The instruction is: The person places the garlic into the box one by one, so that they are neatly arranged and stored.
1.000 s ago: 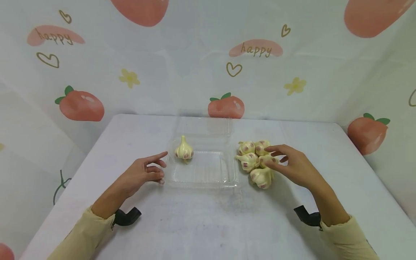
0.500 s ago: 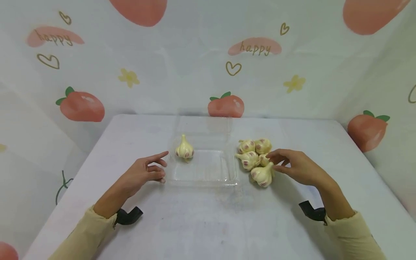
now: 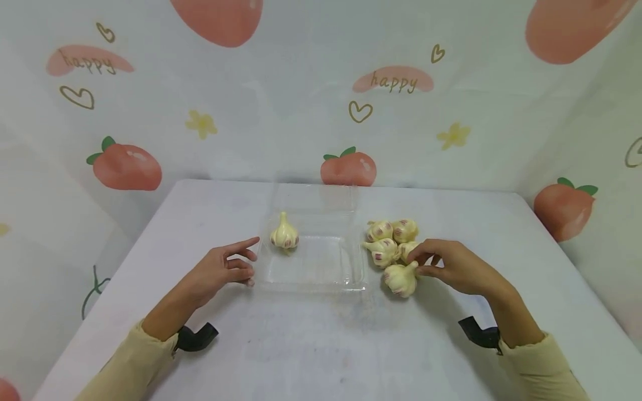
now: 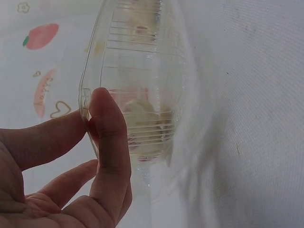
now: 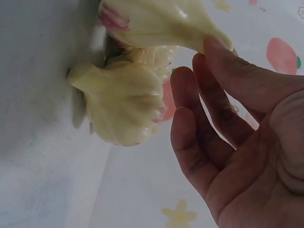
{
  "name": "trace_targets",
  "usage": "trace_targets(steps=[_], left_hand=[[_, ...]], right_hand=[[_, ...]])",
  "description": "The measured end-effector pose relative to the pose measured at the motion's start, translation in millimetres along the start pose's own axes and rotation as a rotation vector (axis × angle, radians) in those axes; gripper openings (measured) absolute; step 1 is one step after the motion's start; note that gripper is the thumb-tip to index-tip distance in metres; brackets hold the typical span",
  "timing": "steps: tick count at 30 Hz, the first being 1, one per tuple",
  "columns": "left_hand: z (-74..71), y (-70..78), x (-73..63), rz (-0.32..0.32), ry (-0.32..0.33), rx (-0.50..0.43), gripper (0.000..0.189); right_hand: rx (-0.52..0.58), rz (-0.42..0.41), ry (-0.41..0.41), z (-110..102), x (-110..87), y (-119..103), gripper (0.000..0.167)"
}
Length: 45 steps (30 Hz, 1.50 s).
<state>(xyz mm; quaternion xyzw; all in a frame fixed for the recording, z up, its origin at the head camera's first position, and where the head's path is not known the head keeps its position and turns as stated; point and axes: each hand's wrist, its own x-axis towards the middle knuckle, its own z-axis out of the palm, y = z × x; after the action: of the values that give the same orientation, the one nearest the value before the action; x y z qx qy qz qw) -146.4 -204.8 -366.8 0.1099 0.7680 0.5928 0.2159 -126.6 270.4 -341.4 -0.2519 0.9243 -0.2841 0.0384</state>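
Note:
A clear plastic clamshell container (image 3: 311, 287) stands mid-table, its lid folded back. Inside it, at the left, one garlic bulb (image 3: 284, 234) sits upright. My left hand (image 3: 220, 273) is at the container's left side; in the left wrist view its thumb and a finger pinch the rim (image 4: 84, 97). With thumb and fingertips my right hand (image 3: 453, 266) pinches the stem of a garlic bulb (image 3: 401, 280) at the front of the pile. The right wrist view shows this held bulb (image 5: 156, 21) tilted, with another bulb (image 5: 123, 102) beside it.
Several more garlic bulbs (image 3: 383, 252) lie clustered right of the container, close behind the held one. A white table (image 3: 301, 345) carries everything. Behind it hangs a printed cloth (image 3: 281, 111) with peaches and flowers.
My right hand has lowered onto the front bulb, taken its stem, and shifted it slightly forward and left, away from the pile. My left hand has stayed at the container.

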Motion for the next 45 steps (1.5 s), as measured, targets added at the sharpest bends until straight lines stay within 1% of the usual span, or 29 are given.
trace_targets(steps=[3, 8, 11, 18, 24, 30, 34, 38, 41, 45], left_hand=[[-0.2, -1.6, -1.7, 0.0, 0.0, -0.003, 0.072], [1.1, -2.6, -1.3, 0.004, -0.006, 0.005, 0.072], [1.2, -2.1, -0.1, 0.001, 0.001, 0.012, 0.072], [-0.2, 0.4, 0.4, -0.014, 0.009, 0.021, 0.072], [-0.4, 0.1, -0.4, -0.006, 0.007, 0.01, 0.072], [-0.1, -0.9, -0.7, 0.003, 0.003, 0.011, 0.073], [0.0, -1.2, -0.3, -0.005, 0.008, 0.019, 0.073], [0.2, -0.5, -0.4, -0.019, 0.015, 0.033, 0.073], [0.5, -0.1, -0.5, -0.021, 0.015, 0.034, 0.073], [0.4, -0.5, -0.3, -0.014, 0.01, 0.024, 0.072]], right_hand=[[-0.007, -0.004, 0.005, 1.1, 0.8, -3.3, 0.025], [-0.013, 0.025, 0.035, 0.0, -1.1, -8.5, 0.019], [-0.012, 0.041, 0.052, 0.6, -0.2, -10.5, 0.015], [0.019, 0.096, 0.024, 9.0, 6.4, -11.5, 0.016], [0.018, 0.092, -0.031, 16.5, 7.4, -11.5, 0.022], [0.001, 0.062, -0.089, 19.5, 5.3, -12.7, 0.035], [-0.015, 0.032, -0.1, 20.9, 3.9, -13.2, 0.044], [-0.054, 0.004, -0.105, 23.1, 3.9, -12.9, 0.051], [-0.071, 0.009, -0.123, 25.1, 4.6, -12.8, 0.055], [-0.08, 0.013, -0.138, 28.0, 6.0, -11.8, 0.057]])
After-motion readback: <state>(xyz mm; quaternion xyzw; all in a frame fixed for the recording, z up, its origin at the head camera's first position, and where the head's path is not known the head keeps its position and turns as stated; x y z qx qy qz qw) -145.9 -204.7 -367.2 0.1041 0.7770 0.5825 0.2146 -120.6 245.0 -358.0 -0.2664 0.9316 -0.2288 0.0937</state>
